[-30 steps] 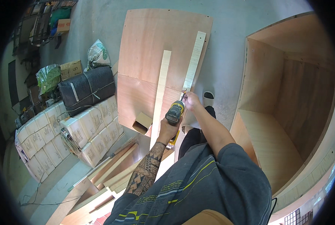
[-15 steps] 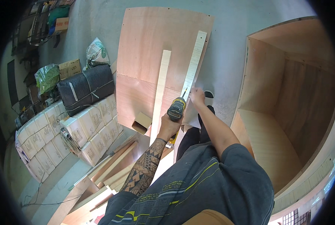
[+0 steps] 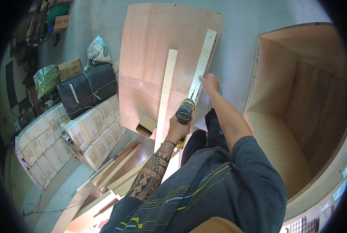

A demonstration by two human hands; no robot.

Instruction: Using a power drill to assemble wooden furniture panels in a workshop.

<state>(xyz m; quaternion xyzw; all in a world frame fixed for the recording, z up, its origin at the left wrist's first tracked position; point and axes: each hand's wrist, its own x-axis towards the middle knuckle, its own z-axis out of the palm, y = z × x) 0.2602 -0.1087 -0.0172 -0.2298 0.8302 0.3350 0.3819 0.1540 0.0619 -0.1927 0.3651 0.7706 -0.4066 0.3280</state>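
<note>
My left hand (image 3: pixel 178 129) is wrapped round a black and yellow cordless drill (image 3: pixel 185 110). Its bit points away from me, over the near part of a pale wooden strip (image 3: pixel 203 62). That strip lies along the right edge of a large plywood panel (image 3: pixel 146 42) and has a dark hole near its far end. Just beyond the bit, my right hand (image 3: pixel 210 83) is at the strip's right edge, fingers curled and thumb and fingertip together on the strip. Whether something small is pinched there I cannot make out.
A second pale strip (image 3: pixel 168 81) and a small open cardboard box (image 3: pixel 146 126) are on the panel. An open plywood cabinet (image 3: pixel 266 132) stands at right. Tied white packages (image 3: pixel 45 136) and a black roll (image 3: pixel 86 91) are at left, with loose boards (image 3: pixel 115 174) near me.
My right hand has moved away from me along the strip, from beside the drill bit to just beyond it. The drill has shifted slightly right, still in my left hand.
</note>
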